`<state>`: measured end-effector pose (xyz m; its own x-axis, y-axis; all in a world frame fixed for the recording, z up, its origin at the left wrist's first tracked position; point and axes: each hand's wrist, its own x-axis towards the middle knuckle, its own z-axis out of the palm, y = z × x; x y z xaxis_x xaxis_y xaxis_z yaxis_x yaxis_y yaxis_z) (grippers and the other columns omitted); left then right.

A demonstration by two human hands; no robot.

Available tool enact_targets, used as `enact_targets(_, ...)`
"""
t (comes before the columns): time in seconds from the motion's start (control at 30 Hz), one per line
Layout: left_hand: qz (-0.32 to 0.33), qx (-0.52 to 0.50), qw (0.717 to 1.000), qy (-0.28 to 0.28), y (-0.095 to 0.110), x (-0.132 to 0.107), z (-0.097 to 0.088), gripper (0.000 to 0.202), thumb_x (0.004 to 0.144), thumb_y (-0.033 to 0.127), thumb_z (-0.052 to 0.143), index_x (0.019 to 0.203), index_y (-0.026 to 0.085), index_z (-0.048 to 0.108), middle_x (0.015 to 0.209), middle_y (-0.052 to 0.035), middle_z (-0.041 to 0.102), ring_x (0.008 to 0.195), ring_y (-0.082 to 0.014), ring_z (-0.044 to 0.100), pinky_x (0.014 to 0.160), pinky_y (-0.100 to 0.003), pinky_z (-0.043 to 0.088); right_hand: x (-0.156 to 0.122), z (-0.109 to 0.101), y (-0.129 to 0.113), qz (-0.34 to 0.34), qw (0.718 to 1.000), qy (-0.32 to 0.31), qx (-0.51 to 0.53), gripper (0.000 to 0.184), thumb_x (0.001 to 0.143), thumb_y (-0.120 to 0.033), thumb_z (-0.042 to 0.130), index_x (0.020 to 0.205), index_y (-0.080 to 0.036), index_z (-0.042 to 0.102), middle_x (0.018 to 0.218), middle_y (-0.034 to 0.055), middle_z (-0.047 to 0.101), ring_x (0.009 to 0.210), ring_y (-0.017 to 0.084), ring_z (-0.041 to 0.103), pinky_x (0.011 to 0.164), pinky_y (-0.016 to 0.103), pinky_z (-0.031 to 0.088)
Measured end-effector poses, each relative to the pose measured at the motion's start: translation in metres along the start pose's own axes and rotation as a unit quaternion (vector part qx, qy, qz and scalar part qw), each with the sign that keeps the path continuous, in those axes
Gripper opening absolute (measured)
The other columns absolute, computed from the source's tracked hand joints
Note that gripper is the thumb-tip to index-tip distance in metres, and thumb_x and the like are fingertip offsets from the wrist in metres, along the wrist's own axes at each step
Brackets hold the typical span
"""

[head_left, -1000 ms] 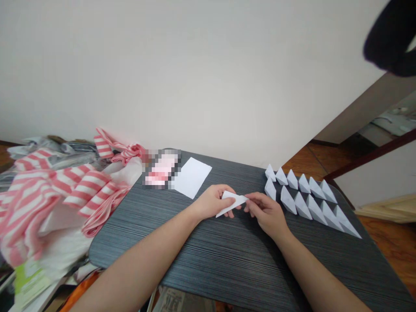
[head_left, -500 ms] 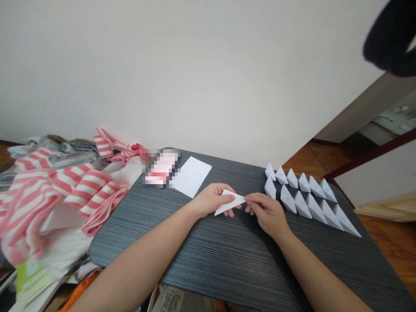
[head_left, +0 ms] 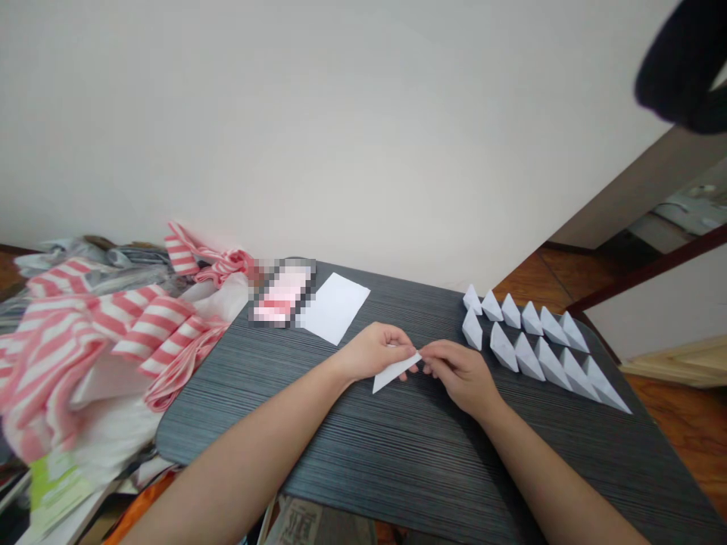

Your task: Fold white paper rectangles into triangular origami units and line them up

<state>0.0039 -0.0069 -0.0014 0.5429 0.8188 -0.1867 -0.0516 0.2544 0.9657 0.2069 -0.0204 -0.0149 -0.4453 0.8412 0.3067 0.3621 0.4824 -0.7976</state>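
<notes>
Over a dark table (head_left: 363, 446), both hands' fingers (head_left: 404, 350) clamp a folded paper triangle (head_left: 393, 375) between them.

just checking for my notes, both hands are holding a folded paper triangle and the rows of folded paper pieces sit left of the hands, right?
Not quite: the rows of folded paper pieces sit to the right of the hands, not the left, as the head view shows. The rest stands: the left hand and right hand are holding the folded paper triangle.
</notes>
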Motion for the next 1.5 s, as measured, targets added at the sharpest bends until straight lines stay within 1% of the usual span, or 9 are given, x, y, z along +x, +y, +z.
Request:
enact_targets(0.1,-0.002,0.017,1.000,0.007,0.000,0.000,0.002,0.025,0.074,0.036,0.061,0.080,0.012,0.059,0.074,-0.0075,0.067,0.056,-0.0126,0.063,0.050,-0.022,0.049,0.000,0.001,-0.001,0.061,0.998,0.008,0.027,0.022,0.090,-0.023,0.046,0.108,-0.019,0.057,0.067,0.0013,0.063,0.057,0.013,0.058,0.054,0.025,0.046)
enact_targets(0.17,0.001,0.029,1.000,0.006,0.000,0.000,0.003,0.024,0.074,0.035,0.061,0.079,0.012,0.059,0.074,-0.0073,0.067,0.056,-0.0123,0.063,0.050,-0.022,0.049,0.002,0.001,-0.003,0.075,0.997,-0.011,0.015,0.022,0.092,-0.025,0.040,0.100,-0.018,0.059,0.062,0.0005,0.062,0.056,0.013,0.058,0.056,0.025,0.045)
enact_targets(0.33,0.005,0.069,0.998,0.006,-0.001,0.000,0.004,0.021,0.073,0.033,0.059,0.078,0.012,0.059,0.073,-0.0066,0.067,0.057,-0.0130,0.063,0.050,-0.022,0.048,0.007,0.003,-0.011,0.084,0.993,-0.067,-0.042,0.023,0.090,-0.025,0.045,0.074,-0.017,0.059,0.060,-0.0002,0.060,0.050,0.011,0.055,0.053,0.023,0.041)
enact_targets(0.87,0.023,0.085,0.996,0.005,-0.003,-0.001,0.005,0.021,0.076,0.033,0.057,0.077,0.012,0.060,0.074,-0.0073,0.067,0.059,-0.0134,0.064,0.052,-0.021,0.048,0.008,0.002,-0.012,0.106,0.992,-0.069,-0.026,0.024,0.089,-0.025,0.044,0.069,-0.018,0.056,0.054,-0.0026,0.056,0.048,0.011,0.054,0.053,0.023,0.041)
enact_targets(0.97,0.021,0.074,0.997,0.014,-0.004,0.000,0.004,0.024,0.077,0.036,0.058,0.079,0.012,0.060,0.074,-0.0073,0.067,0.059,-0.0139,0.064,0.049,-0.020,0.047,0.007,0.001,-0.012,0.107,0.992,-0.057,-0.038,0.024,0.089,-0.026,0.044,0.070,-0.018,0.055,0.053,-0.0027,0.055,0.048,0.012,0.053,0.053,0.024,0.041)
enact_targets(1.13,0.042,-0.063,0.996,0.039,-0.002,0.004,-0.003,0.038,0.081,0.043,0.054,0.106,0.014,0.051,0.068,-0.0048,0.065,0.058,-0.0159,0.065,0.047,-0.021,0.047,0.006,-0.001,-0.009,0.110,0.993,0.025,-0.038,0.027,0.091,-0.031,0.043,0.068,-0.019,0.052,0.051,-0.0021,0.053,0.050,0.013,0.052,0.057,0.026,0.041)
enact_targets(1.23,0.041,-0.114,0.992,0.039,-0.002,0.007,-0.005,0.036,0.081,0.041,0.056,0.104,0.013,0.050,0.079,-0.0081,0.066,0.061,-0.0161,0.066,0.054,-0.025,0.052,0.006,-0.003,-0.006,0.121,0.989,0.082,-0.024,0.029,0.091,-0.034,0.043,0.068,-0.019,0.051,0.051,-0.0017,0.052,0.050,0.013,0.051,0.055,0.026,0.041)
enact_targets(1.33,0.033,-0.095,0.995,0.023,-0.005,0.008,-0.005,0.033,0.081,0.038,0.057,0.098,0.011,0.055,0.089,-0.0118,0.066,0.066,-0.0152,0.067,0.059,-0.025,0.053,0.006,-0.003,-0.004,0.134,0.984,0.117,-0.015,0.029,0.091,-0.035,0.043,0.069,-0.019,0.052,0.052,-0.0018,0.051,0.049,0.013,0.049,0.054,0.026,0.040)
enact_targets(1.5,0.024,-0.070,0.997,0.021,-0.009,0.008,-0.004,0.033,0.083,0.039,0.054,0.092,0.008,0.059,0.087,-0.0130,0.067,0.069,-0.0155,0.068,0.060,-0.023,0.053,0.005,-0.004,-0.001,0.149,0.986,0.078,0.007,0.030,0.091,-0.036,0.043,0.068,-0.019,0.053,0.054,-0.0013,0.054,0.049,0.012,0.051,0.053,0.025,0.041)
